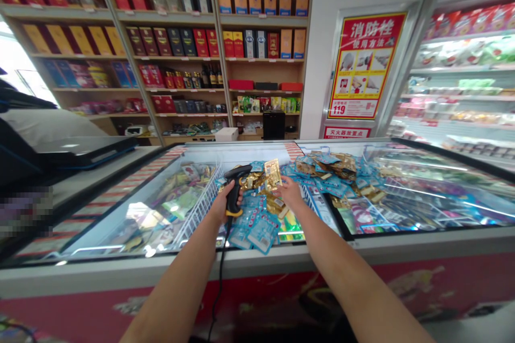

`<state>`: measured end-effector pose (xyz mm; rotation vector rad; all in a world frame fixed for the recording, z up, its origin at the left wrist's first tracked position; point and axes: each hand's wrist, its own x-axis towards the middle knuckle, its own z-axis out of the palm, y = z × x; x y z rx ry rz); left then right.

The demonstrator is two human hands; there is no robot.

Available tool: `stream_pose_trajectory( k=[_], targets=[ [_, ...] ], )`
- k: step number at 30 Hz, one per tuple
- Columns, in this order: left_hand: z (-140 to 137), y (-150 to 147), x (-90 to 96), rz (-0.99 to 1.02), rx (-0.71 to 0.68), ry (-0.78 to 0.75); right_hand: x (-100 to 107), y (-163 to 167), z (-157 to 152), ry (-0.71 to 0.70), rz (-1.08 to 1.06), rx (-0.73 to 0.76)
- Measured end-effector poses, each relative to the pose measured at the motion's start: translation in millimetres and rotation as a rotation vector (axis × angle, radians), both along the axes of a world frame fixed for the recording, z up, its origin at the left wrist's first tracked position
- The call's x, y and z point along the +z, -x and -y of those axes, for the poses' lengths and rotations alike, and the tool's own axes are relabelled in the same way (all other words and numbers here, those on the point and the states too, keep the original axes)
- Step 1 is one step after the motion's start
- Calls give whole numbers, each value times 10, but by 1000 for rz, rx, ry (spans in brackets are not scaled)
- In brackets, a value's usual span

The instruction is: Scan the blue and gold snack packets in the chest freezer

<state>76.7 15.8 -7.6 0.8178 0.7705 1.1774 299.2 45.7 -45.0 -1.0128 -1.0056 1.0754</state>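
Note:
My left hand (223, 202) is wrapped round the grip of a black and yellow barcode scanner (234, 195), whose cord hangs over the freezer's front. A gold foil packet (272, 173) is pinched in my right hand (288, 191), held up just right of the scanner's head. Beneath both hands lie blue packets (257, 225) and more gold packets, heaped on the chest freezer's glass top. To the right, a larger pile of blue and gold packets (330, 169) spreads over the glass.
The chest freezer (161, 265) runs across in front of me, with a wire basket (197, 214) and bagged goods inside. A dark flat device (86, 153) stands at the left. Shelves of boxes (177, 43) line the back wall; a lit display fridge (462, 75) is at the right.

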Motion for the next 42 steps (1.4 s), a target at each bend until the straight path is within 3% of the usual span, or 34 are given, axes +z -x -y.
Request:
stream_pose_trajectory(
  k=[25,36,42],
  targets=[
    [41,-3,54,-77,-54,33,69,22,-55,-20,37,-32],
    [45,-25,54,-16,-5,21,237,-255,-44,-126,-387,-320],
    [71,-45,74,15,34,14,260,-524,-128,-70,-493,-527]
  ],
)
